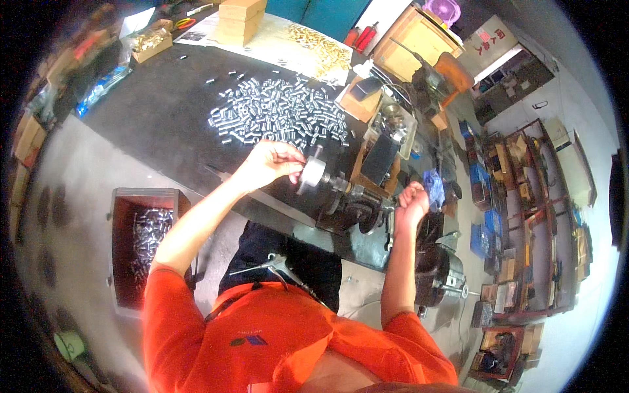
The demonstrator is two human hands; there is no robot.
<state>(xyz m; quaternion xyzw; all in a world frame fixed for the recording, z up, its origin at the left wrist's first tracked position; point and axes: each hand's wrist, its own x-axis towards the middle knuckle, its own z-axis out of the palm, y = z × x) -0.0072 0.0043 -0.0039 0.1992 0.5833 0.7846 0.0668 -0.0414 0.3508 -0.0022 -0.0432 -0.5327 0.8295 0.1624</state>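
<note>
On the dark workbench [151,85] a small bench machine [357,203] carries a round silvery chuck [313,173] at its left end. My left hand [267,165] is at the chuck's left face, fingers pinched together; whatever they hold is hidden. To the machine's right, my right hand [412,202] is closed in a fist beside a blue wrapped bundle [433,188], and what lies inside the fist does not show. Beyond my left hand spreads a heap of short metal sleeves [282,111]. An air blow gun [278,265] lies over my lap.
Brass-coloured parts [318,52] lie on paper at the back, near stacked cardboard boxes [240,19]. A bin [118,249] of metal sleeves stands on the floor at left. Right of the machine are a parts tray [407,134] and shelves [534,223] with blue bins [481,239].
</note>
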